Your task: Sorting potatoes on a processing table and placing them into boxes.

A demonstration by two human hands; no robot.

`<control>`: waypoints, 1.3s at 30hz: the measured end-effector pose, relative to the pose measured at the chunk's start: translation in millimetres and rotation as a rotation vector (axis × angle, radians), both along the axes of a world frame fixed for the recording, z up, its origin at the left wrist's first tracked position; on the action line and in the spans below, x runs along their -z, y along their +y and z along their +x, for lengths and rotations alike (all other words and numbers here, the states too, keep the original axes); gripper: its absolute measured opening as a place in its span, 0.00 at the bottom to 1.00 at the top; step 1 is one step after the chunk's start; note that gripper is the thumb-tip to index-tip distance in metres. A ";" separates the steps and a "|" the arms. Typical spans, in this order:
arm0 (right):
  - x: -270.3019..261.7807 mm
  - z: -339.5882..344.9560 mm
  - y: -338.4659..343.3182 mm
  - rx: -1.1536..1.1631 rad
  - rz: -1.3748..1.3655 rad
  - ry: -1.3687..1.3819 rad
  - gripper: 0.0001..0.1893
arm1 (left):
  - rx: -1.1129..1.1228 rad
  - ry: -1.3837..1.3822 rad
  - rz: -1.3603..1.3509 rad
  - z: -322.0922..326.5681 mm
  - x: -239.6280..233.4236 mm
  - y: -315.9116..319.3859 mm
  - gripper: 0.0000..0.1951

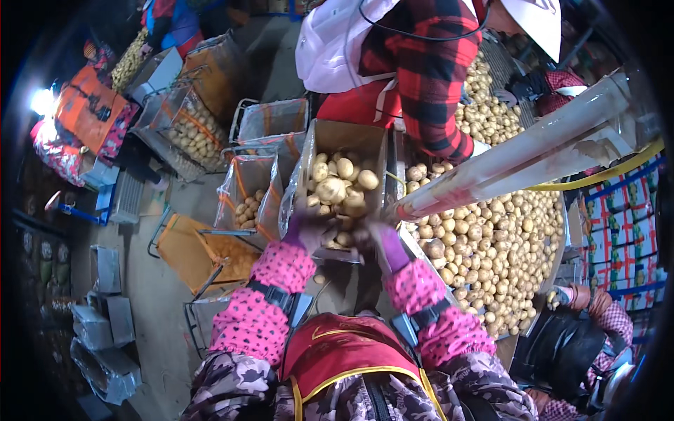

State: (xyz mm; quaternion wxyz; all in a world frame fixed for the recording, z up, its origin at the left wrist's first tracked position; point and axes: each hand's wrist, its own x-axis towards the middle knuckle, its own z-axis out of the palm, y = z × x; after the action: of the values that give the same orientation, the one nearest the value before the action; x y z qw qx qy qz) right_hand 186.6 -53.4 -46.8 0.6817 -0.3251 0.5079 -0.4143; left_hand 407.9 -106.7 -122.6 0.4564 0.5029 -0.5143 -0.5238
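Both hands are over the near end of an open cardboard box [347, 138] lined with clear plastic, directly before me. Inside it lie several pale potatoes [331, 189], and more show in the gap between the hands. My left hand [311, 231], in a purple cuff and pink spotted sleeve, is at the box's near left side. At the near right side is my right hand [375, 238]. Motion blur and shadow obscure the fingers of both hands, so I cannot tell whether either one holds a potato.
To the right, a sorting table bears a large heap of potatoes [484, 252], crossed by a plastic-wrapped tube [505, 152]. A person in a checked sleeve [432, 68] stands across from me. Wire-framed crates [247, 184] stand left; one potato [319, 279] lies on the floor.
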 end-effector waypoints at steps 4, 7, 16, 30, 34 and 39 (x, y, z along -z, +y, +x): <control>1.0 -27.5 79.0 -0.034 0.220 0.053 0.23 | -0.155 0.969 0.605 23.8 50.2 55.0 0.33; 13.5 -54.9 121.7 0.212 0.194 0.258 0.19 | -0.305 0.744 0.813 20.3 -2.3 81.4 0.33; 59.0 -168.8 110.4 0.471 -0.593 1.470 0.29 | -0.198 0.546 0.861 17.9 -17.2 119.7 0.30; 55.0 -148.4 52.9 0.086 -0.508 1.638 0.33 | 0.517 -1.010 -0.424 -96.6 75.8 -103.0 0.21; 54.8 -142.1 50.4 0.087 -0.432 1.515 0.29 | 0.277 -1.176 -0.570 -123.8 96.9 -146.7 0.19; 71.7 -145.9 63.7 0.097 -0.260 1.494 0.25 | 0.076 -1.083 -0.009 -97.9 101.5 -205.5 0.30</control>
State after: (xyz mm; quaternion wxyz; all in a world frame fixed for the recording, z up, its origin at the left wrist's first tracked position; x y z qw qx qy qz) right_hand 40.7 10.3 -118.5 0.0937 -0.5742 0.7954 -0.1701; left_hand 309.9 -312.2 -224.0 0.1090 0.6799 -0.6959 -0.2039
